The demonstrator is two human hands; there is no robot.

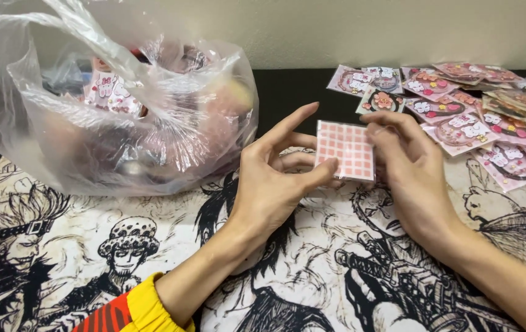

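Note:
A small square card [345, 149] with a pink and white checked pattern is held upright between both hands above the table. My left hand [272, 181] pinches its lower left edge with thumb and fingers, the index finger stretched up behind it. My right hand [407, 169] grips its right edge. A yellow and red sleeve cuff [129, 308] shows on my left arm.
A large clear plastic bag [112, 104] stuffed with small packets stands at the left. Several pink packaged accessory cards [466, 117] lie spread at the back right. A black-and-white cartoon-printed cloth [152, 246] covers the table, with a beige wall behind.

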